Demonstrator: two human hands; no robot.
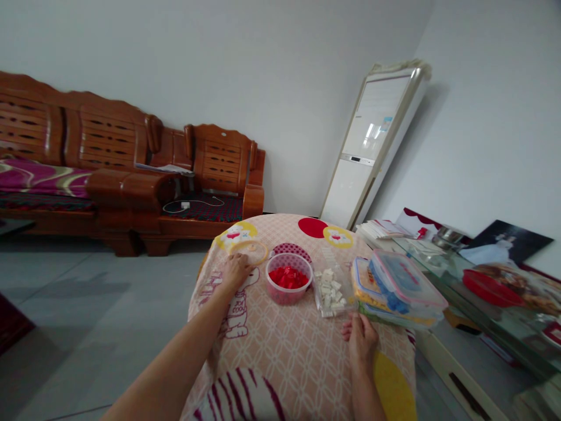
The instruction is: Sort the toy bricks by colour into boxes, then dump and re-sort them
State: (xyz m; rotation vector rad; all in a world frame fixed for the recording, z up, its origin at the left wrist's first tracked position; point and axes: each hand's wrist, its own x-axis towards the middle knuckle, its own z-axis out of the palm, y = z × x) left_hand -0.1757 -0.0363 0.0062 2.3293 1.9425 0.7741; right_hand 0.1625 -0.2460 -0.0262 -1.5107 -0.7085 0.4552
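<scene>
Over on the left a wooden sofa [109,169] runs along the wall. In front of it stands the round table under its patterned tablecloth [280,351].

The person's left hand [236,272] lies on the cloth at the far side. Its fingers are curled up against the near rim of a yellow lid [249,250] that lies flat there. From here I cannot tell whether they pinch the rim or only touch it. The lid looks thin, light and a little bendy, so I would take it by the edge, since a flat lid on cloth gives nothing else to grip.

Just right of it is a round tub [287,293] of red pieces, uncovered. Beside that is a clear tray [331,289] of small white blocks.

Further right is a stack of lidded boxes [401,289], slid askew on one another. The right hand [362,338] rests flat and loose on the cloth just in front of the stack, holding nothing. The stack looks stiff but heavier, smooth plastic that is likely to slip. I would judge it wants a hold low on both sides.

Beyond are a glass table [482,275] full of clutter and a tall air conditioner [372,146] in the corner.
</scene>
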